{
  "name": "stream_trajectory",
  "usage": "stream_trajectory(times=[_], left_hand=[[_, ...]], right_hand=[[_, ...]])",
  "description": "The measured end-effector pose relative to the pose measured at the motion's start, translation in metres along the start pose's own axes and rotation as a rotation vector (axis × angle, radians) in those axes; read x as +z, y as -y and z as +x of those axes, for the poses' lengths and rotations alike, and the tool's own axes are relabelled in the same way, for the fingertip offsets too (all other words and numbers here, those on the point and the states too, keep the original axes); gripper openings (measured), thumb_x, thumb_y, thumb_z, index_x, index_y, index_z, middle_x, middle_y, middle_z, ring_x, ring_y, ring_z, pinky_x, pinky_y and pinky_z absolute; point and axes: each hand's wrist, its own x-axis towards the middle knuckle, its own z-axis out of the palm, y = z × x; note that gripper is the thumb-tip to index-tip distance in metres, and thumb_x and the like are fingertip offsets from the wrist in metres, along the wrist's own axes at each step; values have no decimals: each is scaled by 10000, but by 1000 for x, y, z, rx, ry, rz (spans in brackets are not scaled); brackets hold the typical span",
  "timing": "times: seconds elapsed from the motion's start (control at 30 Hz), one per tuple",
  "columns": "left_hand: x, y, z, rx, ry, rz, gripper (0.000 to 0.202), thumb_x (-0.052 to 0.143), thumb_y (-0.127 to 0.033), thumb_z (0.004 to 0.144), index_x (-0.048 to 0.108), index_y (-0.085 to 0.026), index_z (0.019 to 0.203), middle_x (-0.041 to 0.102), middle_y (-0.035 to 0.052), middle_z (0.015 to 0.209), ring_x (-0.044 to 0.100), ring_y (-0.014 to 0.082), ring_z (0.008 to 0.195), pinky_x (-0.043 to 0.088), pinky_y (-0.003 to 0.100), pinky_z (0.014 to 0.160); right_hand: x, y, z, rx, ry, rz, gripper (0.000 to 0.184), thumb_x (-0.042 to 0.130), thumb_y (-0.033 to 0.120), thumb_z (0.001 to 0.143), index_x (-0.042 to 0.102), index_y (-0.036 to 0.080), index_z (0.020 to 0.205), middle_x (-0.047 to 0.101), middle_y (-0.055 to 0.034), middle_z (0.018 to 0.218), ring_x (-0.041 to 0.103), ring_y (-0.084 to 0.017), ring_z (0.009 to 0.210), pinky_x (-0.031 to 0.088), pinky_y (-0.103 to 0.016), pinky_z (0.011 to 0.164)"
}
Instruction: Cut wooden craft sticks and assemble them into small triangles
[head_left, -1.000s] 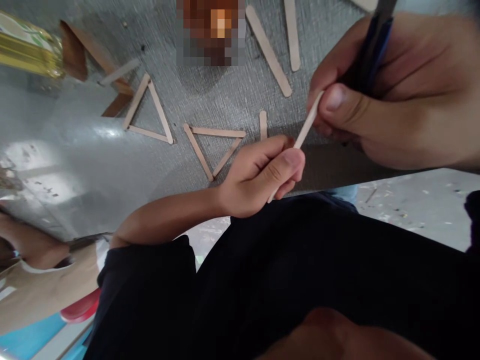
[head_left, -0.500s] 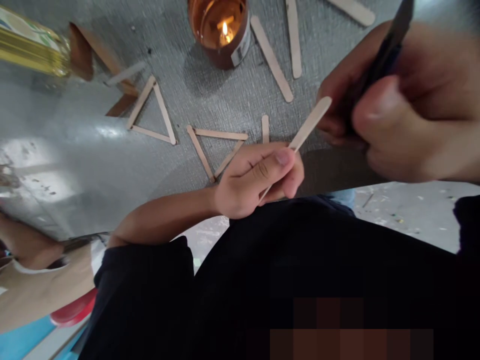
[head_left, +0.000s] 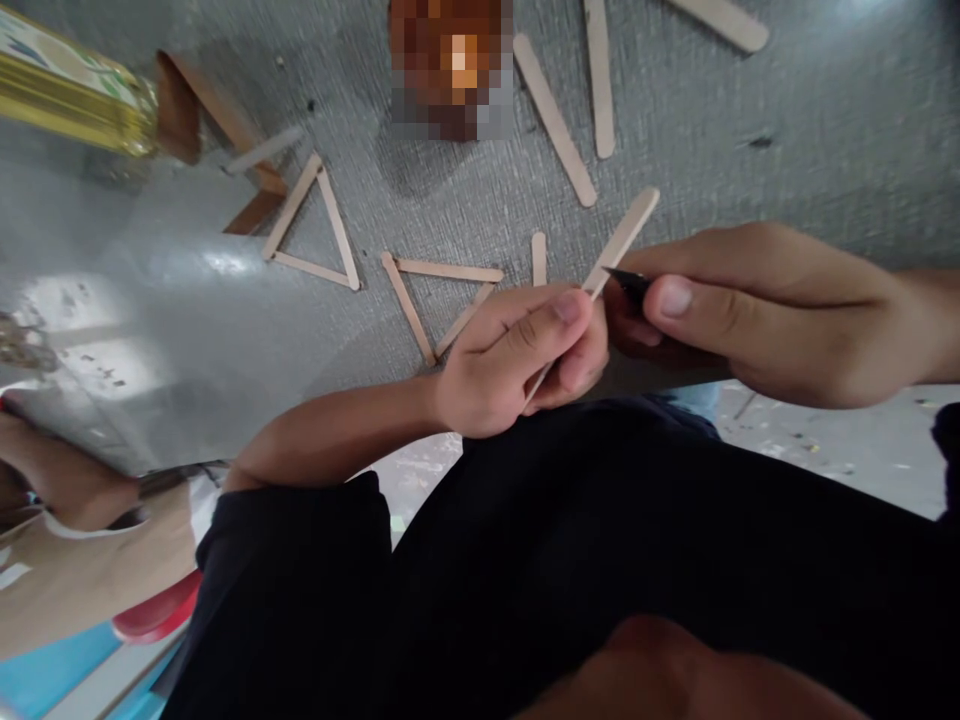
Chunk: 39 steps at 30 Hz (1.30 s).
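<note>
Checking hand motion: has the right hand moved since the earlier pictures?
Yes. Judged against the stick triangle lying on the table, the right hand has moved lower in view, closer to the left hand.

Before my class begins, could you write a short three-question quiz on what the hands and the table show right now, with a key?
1. What does the right hand hold?
A) bottle
B) blade
C) spoon

2. True or false: the left hand grips a stick.

3. Fill the gap: on the table, sticks form ___ triangles.

Key: 1. B; 2. true; 3. two.
</note>
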Motion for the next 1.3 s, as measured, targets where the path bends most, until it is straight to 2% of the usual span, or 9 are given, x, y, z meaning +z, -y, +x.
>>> stream_trajectory(times=[0.1,0.2,0.27,0.4,0.53,0.7,0.87,1.1,1.3], left_hand=[[1,-2,-1,-22,-10,29,499,434,-556,1143,540,-190,822,421,-49,583,380,44,478,321,244,499],[4,-4,0,-53,-57,115,578,447,-662,1109,472,-202,761,428,-49,551,384,52,461,335,256,491],[6,-7,1,-88,-110,200,605,451,-684,1100,454,-204,732,440,-47,540,395,52,460,340,257,490],[7,-10,-1,-65,-137,344,538,485,-576,1126,519,-199,743,458,-46,560,403,38,471,306,237,478],[6,-10,-5,-25,-171,510,465,464,-499,1144,559,-208,794,481,-41,598,450,48,512,357,237,506],[5,-7,-5,148,-155,727,375,466,-386,1151,570,-209,838,589,-31,707,552,53,594,458,226,575],[4,-4,-5,236,-166,889,365,456,-331,1149,552,-206,820,577,-47,662,552,47,562,421,204,539],[2,-3,-5,267,-209,1131,319,487,-308,1122,522,-212,820,531,-40,620,497,63,523,359,235,501],[1,-1,-4,324,-232,1239,289,507,-285,1104,529,-208,826,547,-43,607,497,65,505,346,243,497]], right_hand=[[0,-1,0,-13,-1,6,348,358,238,1174,475,197,848,484,62,666,601,-21,700,477,-90,633],[0,-3,-3,-15,-4,-7,352,369,243,1169,457,201,831,525,54,675,677,-35,806,527,-99,714],[1,-4,-5,-9,-22,-53,358,375,262,1172,476,200,835,533,63,668,635,-18,712,488,-89,637],[1,-6,-8,-2,-80,-213,321,418,301,1168,593,189,924,566,78,667,509,2,540,381,-121,501],[2,-10,-9,-38,-136,-525,342,379,327,1171,572,187,926,557,64,649,485,-19,499,356,-186,500],[2,-15,-13,1,-197,-872,387,328,449,1160,603,198,1057,515,46,612,388,-91,451,302,-291,500],[2,-19,-18,-31,-218,-1074,477,247,498,1169,604,204,1051,475,40,577,354,-108,452,285,-281,482],[3,-24,-20,-10,-230,-1248,514,206,499,1165,604,191,1062,515,12,626,350,-114,491,247,-298,493],[6,-25,-20,-39,-227,-1303,412,258,428,1163,576,183,1067,517,7,643,359,-122,499,234,-314,495]])
